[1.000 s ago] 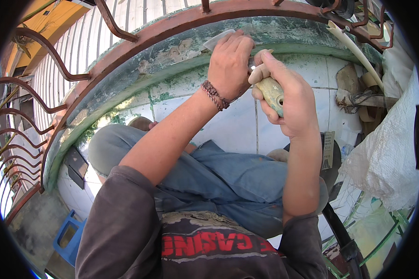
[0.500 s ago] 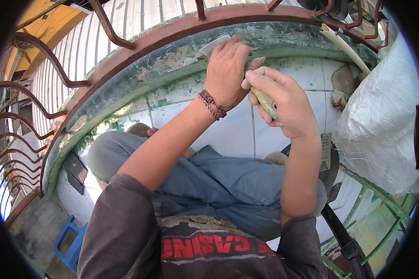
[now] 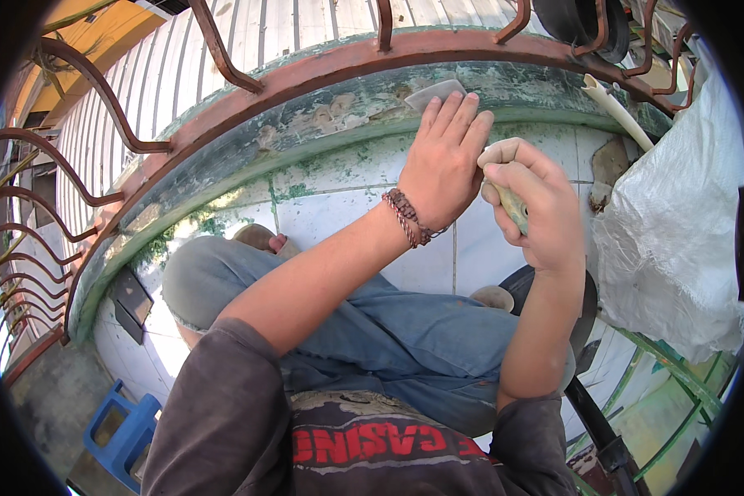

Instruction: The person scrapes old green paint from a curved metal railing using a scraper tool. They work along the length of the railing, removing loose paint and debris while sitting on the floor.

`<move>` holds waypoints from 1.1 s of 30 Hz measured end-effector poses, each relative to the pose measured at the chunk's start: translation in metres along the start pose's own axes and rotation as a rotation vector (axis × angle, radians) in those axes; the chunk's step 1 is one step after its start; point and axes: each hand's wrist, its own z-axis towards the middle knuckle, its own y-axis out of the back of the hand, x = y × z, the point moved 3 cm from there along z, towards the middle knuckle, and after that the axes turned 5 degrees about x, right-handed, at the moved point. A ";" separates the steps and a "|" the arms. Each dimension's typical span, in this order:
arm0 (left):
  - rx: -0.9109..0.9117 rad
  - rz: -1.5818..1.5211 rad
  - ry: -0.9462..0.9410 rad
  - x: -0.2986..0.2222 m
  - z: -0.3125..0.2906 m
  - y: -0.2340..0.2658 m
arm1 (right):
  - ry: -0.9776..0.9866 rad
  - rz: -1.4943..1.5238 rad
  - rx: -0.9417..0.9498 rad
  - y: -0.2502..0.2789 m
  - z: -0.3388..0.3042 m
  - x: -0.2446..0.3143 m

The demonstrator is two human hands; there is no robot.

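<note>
My right hand is closed around the worn yellowish handle of a scraper, with the thumb on top. The scraper's grey blade shows past the fingertips of my left hand, and its middle is hidden under that hand. Flat and nearly straight, the left fingers press on the blade; the left thumb is out of sight. The blade lies against the curved ledge, whose dark green paint is patchy and flaked.
A rust-brown railing curves above the ledge. White tiles with green flakes lie below. At the right are a white woven sack, a pale pipe and a dark round object. A blue plastic stool stands at the lower left.
Both hands and the scraper have shifted right along the ledge. My left fingers are straighter, and the thumb has gone out of sight. The view has also shifted slightly.
</note>
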 end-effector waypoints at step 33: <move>0.033 -0.214 -0.052 0.008 0.008 0.007 | -0.027 0.164 -0.060 -0.012 -0.001 0.000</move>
